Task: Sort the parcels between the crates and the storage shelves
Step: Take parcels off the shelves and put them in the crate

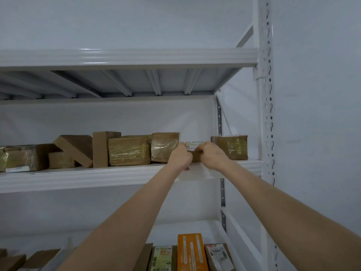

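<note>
A small brown parcel with a white label [194,145] lies flat on the white shelf [97,177] at eye height, in the gap between two taped brown boxes. My left hand [180,157] grips its left end and my right hand [212,155] grips its right end, fingers curled over its front edge. Most of the parcel is hidden behind my hands. A taped box [165,146] stands just left of it and another taped box [230,147] just right.
More brown parcels [128,150] fill the shelf to the left, one leaning [75,148]. The shelf below holds upright parcels, among them an orange one [191,253]. A white perforated upright [268,114] bounds the rack on the right. An upper shelf [127,57] hangs overhead.
</note>
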Tool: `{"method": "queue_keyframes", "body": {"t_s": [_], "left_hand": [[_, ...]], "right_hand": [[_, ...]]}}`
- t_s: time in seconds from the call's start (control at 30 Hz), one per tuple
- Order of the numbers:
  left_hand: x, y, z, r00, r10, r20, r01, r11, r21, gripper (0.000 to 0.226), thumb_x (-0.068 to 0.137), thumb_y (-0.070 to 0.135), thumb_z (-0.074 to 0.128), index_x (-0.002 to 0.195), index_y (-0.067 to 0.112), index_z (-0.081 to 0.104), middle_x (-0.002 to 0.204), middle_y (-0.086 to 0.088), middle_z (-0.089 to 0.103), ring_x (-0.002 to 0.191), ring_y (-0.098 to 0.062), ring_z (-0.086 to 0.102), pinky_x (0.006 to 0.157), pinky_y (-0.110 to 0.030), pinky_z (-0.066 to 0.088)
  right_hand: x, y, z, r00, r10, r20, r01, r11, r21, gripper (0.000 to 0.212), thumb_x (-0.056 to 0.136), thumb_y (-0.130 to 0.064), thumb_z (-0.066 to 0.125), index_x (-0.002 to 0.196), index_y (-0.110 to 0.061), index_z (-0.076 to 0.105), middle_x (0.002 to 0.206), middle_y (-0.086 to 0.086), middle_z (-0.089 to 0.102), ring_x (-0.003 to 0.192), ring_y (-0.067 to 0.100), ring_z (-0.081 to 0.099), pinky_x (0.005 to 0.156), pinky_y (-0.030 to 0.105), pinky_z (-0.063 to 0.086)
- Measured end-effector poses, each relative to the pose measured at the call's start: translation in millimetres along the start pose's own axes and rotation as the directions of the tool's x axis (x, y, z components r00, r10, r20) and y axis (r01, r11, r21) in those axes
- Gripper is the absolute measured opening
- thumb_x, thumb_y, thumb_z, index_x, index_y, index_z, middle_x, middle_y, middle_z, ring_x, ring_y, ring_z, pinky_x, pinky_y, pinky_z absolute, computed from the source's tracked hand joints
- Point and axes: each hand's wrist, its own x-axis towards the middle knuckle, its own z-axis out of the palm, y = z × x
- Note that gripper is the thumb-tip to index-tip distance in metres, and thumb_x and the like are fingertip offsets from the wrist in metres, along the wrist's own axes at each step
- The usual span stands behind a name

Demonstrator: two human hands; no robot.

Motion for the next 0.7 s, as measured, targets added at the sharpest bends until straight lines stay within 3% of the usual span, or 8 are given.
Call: {"method": "queue_keyframes", "body": {"t_s": [0.1, 0.23, 0.37, 0.43, 0.5, 0.7], "left_hand": [[0, -2, 1, 0.993, -0.057, -0.102, 0.044, 0.992, -0.121, 0.046, 0.094, 0.003, 0.035, 0.139, 0.01, 0.042, 0.133, -0.015, 0.051, 0.103, -0.03, 0.057, 0.067, -0.033, 0.055], [-6, -2, -1, 0.977, -0.105, -0.187, 0.068, 0.978, -0.195, 0.046, 0.091, 0.006, 0.041, 0.136, 0.011, 0.048, 0.126, -0.019, 0.059, 0.115, -0.035, 0.057, 0.097, -0.042, 0.048], [-19, -1, 1, 0.967, -0.113, -0.227, 0.058, 0.97, -0.237, 0.043, 0.088, 0.017, 0.061, 0.129, 0.006, 0.054, 0.118, -0.014, 0.063, 0.111, -0.033, 0.06, 0.096, -0.043, 0.049], [-27, -2, 4, 0.969, -0.109, -0.222, 0.056, 0.971, -0.233, 0.046, 0.085, 0.017, 0.068, 0.127, 0.003, 0.056, 0.103, -0.008, 0.061, 0.107, -0.031, 0.061, 0.094, -0.043, 0.051], [-34, -4, 5, 0.973, -0.108, -0.203, 0.055, 0.967, -0.25, 0.039, 0.083, 0.01, 0.07, 0.119, 0.0, 0.062, 0.096, -0.009, 0.064, 0.102, -0.031, 0.063, 0.092, -0.044, 0.052], [-59, -10, 9, 0.986, -0.066, -0.156, -0.002, 0.917, -0.398, 0.035, 0.08, -0.005, 0.064, 0.113, 0.005, 0.066, 0.107, -0.009, 0.07, 0.092, -0.018, 0.064, 0.092, -0.036, 0.053]], "right_hand": [[-6, 6, 0, 0.993, 0.082, -0.088, -0.057, 0.966, 0.252, 0.046, 0.089, 0.001, 0.041, 0.129, -0.013, 0.058, 0.137, 0.014, 0.051, 0.125, 0.029, 0.048, 0.106, 0.032, 0.038], [-17, 14, 2, 0.949, 0.234, -0.21, -0.106, 0.867, 0.487, 0.038, 0.092, -0.001, 0.044, 0.124, -0.014, 0.06, 0.131, 0.011, 0.055, 0.118, 0.026, 0.052, 0.1, 0.034, 0.043], [-27, 18, 3, 0.92, 0.317, -0.232, -0.126, 0.798, 0.589, 0.039, 0.093, -0.022, 0.059, 0.13, -0.013, 0.054, 0.127, 0.01, 0.057, 0.117, 0.024, 0.053, 0.097, 0.032, 0.041], [-32, 20, 4, 0.924, 0.332, -0.192, -0.148, 0.77, 0.62, 0.042, 0.09, -0.029, 0.065, 0.128, -0.013, 0.057, 0.123, 0.007, 0.062, 0.114, 0.023, 0.056, 0.092, 0.03, 0.042], [-38, 23, 5, 0.933, 0.32, -0.163, -0.154, 0.767, 0.623, 0.037, 0.087, -0.029, 0.068, 0.121, -0.016, 0.063, 0.117, 0.004, 0.066, 0.106, 0.02, 0.059, 0.085, 0.028, 0.044], [-59, 23, 9, 0.931, 0.302, -0.205, -0.111, 0.77, 0.629, 0.031, 0.08, -0.018, 0.073, 0.107, -0.025, 0.061, 0.113, -0.006, 0.068, 0.092, 0.008, 0.059, 0.071, 0.022, 0.045]]}}
